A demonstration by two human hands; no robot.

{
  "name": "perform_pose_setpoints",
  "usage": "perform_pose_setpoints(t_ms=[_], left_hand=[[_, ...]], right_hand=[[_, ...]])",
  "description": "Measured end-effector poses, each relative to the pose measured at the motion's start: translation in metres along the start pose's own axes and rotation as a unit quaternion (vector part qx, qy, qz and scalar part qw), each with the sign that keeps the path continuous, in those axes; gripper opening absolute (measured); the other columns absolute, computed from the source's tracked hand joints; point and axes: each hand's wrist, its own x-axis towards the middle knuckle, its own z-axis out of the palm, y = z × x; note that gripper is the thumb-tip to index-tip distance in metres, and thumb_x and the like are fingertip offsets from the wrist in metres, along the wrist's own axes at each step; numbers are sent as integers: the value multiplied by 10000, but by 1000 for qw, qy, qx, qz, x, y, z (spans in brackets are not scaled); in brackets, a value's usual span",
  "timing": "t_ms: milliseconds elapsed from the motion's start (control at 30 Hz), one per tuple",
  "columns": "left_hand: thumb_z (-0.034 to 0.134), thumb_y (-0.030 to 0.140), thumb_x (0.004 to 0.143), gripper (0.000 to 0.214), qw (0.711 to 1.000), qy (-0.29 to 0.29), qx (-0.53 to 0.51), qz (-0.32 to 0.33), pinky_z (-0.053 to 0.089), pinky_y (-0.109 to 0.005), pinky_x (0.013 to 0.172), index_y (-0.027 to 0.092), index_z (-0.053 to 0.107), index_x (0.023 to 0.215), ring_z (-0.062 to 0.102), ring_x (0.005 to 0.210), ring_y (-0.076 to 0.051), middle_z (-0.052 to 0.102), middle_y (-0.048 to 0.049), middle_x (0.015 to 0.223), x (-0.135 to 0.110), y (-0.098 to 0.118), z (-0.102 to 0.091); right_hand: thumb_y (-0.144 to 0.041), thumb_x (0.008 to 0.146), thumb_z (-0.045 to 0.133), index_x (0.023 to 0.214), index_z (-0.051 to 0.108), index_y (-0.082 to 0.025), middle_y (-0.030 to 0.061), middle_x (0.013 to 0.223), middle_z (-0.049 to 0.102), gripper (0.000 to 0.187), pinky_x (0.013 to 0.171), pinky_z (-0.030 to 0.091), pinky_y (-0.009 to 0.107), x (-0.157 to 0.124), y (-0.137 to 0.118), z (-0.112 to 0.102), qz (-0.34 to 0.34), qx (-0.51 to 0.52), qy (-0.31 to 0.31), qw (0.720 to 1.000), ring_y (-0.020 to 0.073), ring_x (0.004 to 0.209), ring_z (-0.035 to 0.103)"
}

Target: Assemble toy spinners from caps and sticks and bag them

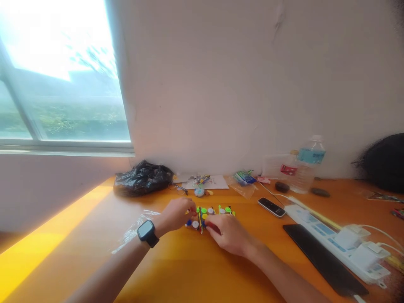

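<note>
A cluster of small round-topped plastic pieces in green, white, yellow and blue lies on the table, with thin coloured sticks among them. My left hand, a black smartwatch on its wrist, reaches in at the cluster's left side. Its fingers are curled together, and what they pinch is too small to make out. From the right, my right hand bends its thumb and fingers at the cluster's front, near a yellow piece. Whatever is between those fingertips is hidden.
Crumpled clear plastic lies left. Behind are a black plastic bag, white paper and small packets. Right are a phone-like black device, a power strip, a black flat slab and clear bottles.
</note>
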Motion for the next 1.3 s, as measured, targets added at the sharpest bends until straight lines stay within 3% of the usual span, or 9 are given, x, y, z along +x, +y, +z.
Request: perform_pose_setpoints(t_ms=[233, 367, 500, 700, 867, 967, 1100, 1300], left_hand=[[582, 181, 920, 186, 1000, 2, -16, 25, 464, -263, 754, 234, 756, 881, 684, 877, -185, 756, -24, 989, -15, 14, -22], [548, 208, 958, 218, 996, -27, -69, 56, 495, -262, 803, 256, 760, 934, 697, 925, -188, 761, -22, 1021, -42, 31, -10], [585, 204, 932, 184, 994, -51, -86, 40, 521, -263, 835, 286, 748, 956, 713, 916, -189, 768, 4, 1048, -61, 45, 2], [607, 236, 932, 171, 990, -52, -120, 52, 524, -238, 868, 299, 763, 966, 714, 977, -184, 772, 19, 1080, -68, 49, 3], [544, 222, 954, 225, 977, -63, -185, 85, 513, -207, 758, 274, 745, 1040, 691, 833, -147, 774, 10, 973, -70, 44, 14], [522, 207, 955, 247, 984, -47, -158, 59, 499, -210, 730, 278, 752, 1011, 678, 776, -144, 768, 15, 919, -70, 47, 13], [551, 234, 956, 201, 994, 3, -108, 2, 500, -236, 759, 274, 748, 949, 677, 771, -164, 756, 6, 873, -69, 49, 8], [546, 222, 960, 155, 981, 145, -131, -2, 523, -320, 863, 238, 699, 976, 654, 939, -218, 698, -60, 1006, -62, 27, 26]], right_hand=[[-265, 1016, 499, 931, 647, -232, 14, 849, 729, 173, 614, 229, 289, -6, -10, 7, 6, 6, 0, 1000, 160, 708, 615], [-245, 990, 523, 864, 637, -216, 18, 823, 723, 172, 630, 236, 301, -6, -10, 16, 1, -23, 9, 1000, 166, 711, 624], [-223, 959, 545, 871, 654, -219, 16, 846, 730, 141, 643, 253, 293, -8, -6, 21, 2, -27, 1, 1000, 175, 744, 634], [-217, 998, 483, 910, 679, -232, 15, 831, 730, 215, 651, 303, 269, -13, -2, 23, -2, 3, 7, 1000, 171, 736, 636], [-232, 1031, 477, 1006, 695, -267, 2, 946, 774, 223, 673, 328, 268, -11, -1, 23, -55, 6, -17, 998, 185, 854, 695], [-254, 1025, 508, 1078, 683, -264, 17, 946, 771, 183, 645, 323, 275, -7, -1, 26, -90, -60, -34, 994, 197, 833, 700], [-174, 1025, 477, 1290, 618, -212, 67, 903, 741, 302, 618, 338, 284, 0, 3, 29, -119, -183, -30, 975, 205, 754, 676], [-98, 1039, 426, 1266, 618, -177, 60, 901, 717, 308, 620, 405, 299, 3, 7, 29, -171, -253, -24, 952, 207, 754, 668]])
